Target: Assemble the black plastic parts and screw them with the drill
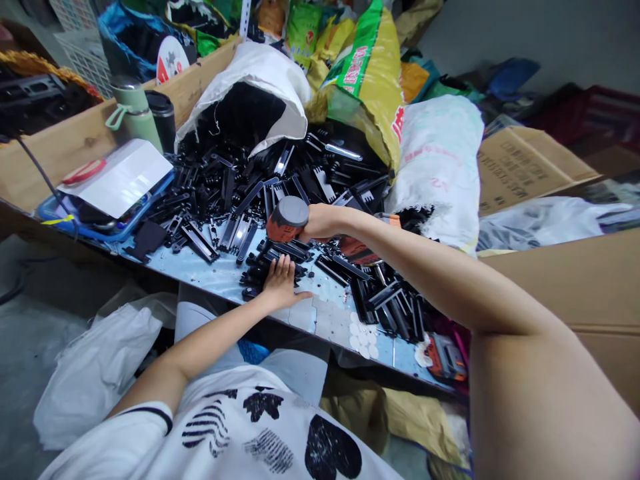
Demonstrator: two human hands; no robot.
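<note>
The right hand point(319, 223) grips an orange-and-black power tool point(287, 220) just beyond the left hand point(281, 285) — so a slip of the tool could well nick those fingers, if its working end, which I can't make out, faces them. The black parts point(256, 272) under the left hand lie close to the tabletop's point(220, 273) near edge; a sideways push might spill some, or mix them with the loose heap point(200, 177) toward the far edge. The left hand lies palm down, fingers extended, thumb spread wide toward the right corner. The right arm reaches across from the right edge — elbow bent, fist closed round the tool.
</note>
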